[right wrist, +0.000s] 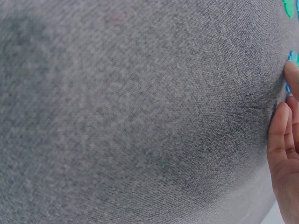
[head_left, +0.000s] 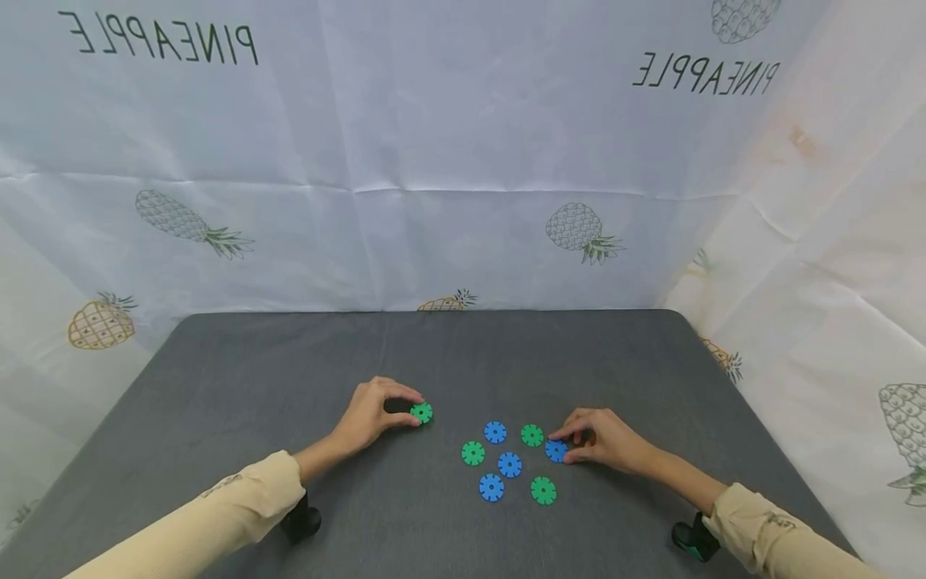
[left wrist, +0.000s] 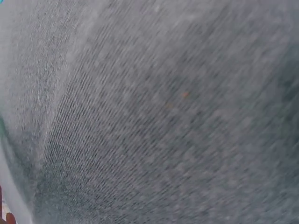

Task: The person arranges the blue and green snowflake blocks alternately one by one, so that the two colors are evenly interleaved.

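Observation:
My left hand [head_left: 372, 412] pinches a green notched disc [head_left: 422, 412] by its edge, thumb on the near side and fingers on the far side. To the right, my right hand [head_left: 606, 438] has thumb and forefinger at opposite edges of a blue notched disc [head_left: 556, 450], holding it close over the table. Right beside that disc lies a green disc [head_left: 532, 435]. The right wrist view catches the right hand's fingers [right wrist: 279, 128] at its right edge, with a bit of blue disc behind the thumb. Only a fingertip [left wrist: 10, 218] shows in the left wrist view's lower corner.
Between the hands lie a few more flat discs: blue ones [head_left: 495, 433], [head_left: 510, 464] would crowd a green disc [head_left: 473, 453]; nearer me are a blue disc [head_left: 491, 487] and a green disc [head_left: 543, 490]. Grey cloth covers the table [head_left: 289, 354]. A pineapple-print curtain [head_left: 434, 121] hangs behind.

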`<action>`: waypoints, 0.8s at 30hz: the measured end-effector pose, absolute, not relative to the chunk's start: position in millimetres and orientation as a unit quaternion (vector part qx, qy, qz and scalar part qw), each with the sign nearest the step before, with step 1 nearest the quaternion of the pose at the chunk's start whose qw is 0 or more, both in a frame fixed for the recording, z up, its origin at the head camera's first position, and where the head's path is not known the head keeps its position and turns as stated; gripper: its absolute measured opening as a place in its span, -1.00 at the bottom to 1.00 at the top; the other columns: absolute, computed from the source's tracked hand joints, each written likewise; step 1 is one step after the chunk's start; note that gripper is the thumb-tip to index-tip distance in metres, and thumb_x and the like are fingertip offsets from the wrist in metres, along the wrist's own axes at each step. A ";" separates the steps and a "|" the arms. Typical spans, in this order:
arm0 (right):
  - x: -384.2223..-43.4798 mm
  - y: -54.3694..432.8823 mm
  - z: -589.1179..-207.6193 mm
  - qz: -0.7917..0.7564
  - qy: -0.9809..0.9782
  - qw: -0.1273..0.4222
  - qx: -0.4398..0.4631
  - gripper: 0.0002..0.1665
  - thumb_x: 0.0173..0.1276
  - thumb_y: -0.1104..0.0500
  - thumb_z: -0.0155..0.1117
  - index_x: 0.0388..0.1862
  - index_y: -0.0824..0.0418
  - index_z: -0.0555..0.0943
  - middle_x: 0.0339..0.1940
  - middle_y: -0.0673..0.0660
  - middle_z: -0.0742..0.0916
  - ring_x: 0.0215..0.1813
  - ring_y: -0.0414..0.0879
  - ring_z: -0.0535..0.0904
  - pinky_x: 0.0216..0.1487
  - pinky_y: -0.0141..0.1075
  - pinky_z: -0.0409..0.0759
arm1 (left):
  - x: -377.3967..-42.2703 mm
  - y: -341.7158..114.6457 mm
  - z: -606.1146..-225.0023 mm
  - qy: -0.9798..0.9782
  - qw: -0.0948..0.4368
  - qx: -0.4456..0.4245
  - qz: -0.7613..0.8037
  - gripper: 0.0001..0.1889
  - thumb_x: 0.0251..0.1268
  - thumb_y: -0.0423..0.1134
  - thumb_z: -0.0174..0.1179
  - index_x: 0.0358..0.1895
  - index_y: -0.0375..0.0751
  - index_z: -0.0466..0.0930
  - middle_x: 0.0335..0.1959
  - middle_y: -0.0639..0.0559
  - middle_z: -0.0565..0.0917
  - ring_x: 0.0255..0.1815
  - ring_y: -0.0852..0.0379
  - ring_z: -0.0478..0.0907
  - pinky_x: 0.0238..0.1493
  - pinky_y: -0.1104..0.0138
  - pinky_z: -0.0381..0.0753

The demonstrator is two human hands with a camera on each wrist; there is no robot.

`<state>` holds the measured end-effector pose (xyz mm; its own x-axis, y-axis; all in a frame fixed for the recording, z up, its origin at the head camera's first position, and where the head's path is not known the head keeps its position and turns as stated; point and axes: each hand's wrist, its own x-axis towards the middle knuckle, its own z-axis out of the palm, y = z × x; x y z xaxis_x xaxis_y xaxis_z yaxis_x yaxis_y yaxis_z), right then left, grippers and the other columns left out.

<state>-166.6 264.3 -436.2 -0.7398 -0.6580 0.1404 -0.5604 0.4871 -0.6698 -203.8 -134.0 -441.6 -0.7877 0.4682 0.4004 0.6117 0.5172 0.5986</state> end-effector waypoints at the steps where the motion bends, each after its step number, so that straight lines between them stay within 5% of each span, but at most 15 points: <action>1: -166.6 264.4 -436.3 -0.362 0.860 0.069 -0.354 -0.66 0.16 0.19 0.44 -0.08 0.29 0.72 -0.27 0.02 0.68 -0.36 -0.19 0.50 -0.40 -0.40 0.59 | -205.1 -134.0 -441.8 -0.866 0.098 -0.310 -0.379 -0.67 -0.16 -0.25 0.51 -0.20 -0.14 0.78 -0.22 0.10 0.75 -0.11 0.07 0.61 0.01 0.06 0.48; 24: -165.9 263.7 -435.5 -0.362 0.864 0.074 -0.343 -0.66 0.16 0.20 0.45 -0.07 0.28 0.73 -0.26 0.02 0.68 -0.34 -0.20 0.50 -0.38 -0.40 0.59 | -241.1 -140.3 -442.4 -0.897 0.111 -0.234 -0.357 -0.72 -0.11 -0.26 0.50 -0.24 -0.18 0.78 -0.20 -0.08 0.69 -0.10 -0.11 0.55 0.03 -0.15 0.32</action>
<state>-165.9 263.7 -435.5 -0.7533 -0.6466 0.1200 -0.5391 0.5027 -0.6758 -241.1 -140.3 -442.4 -0.8662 0.3404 0.3659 0.4988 0.6355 0.5894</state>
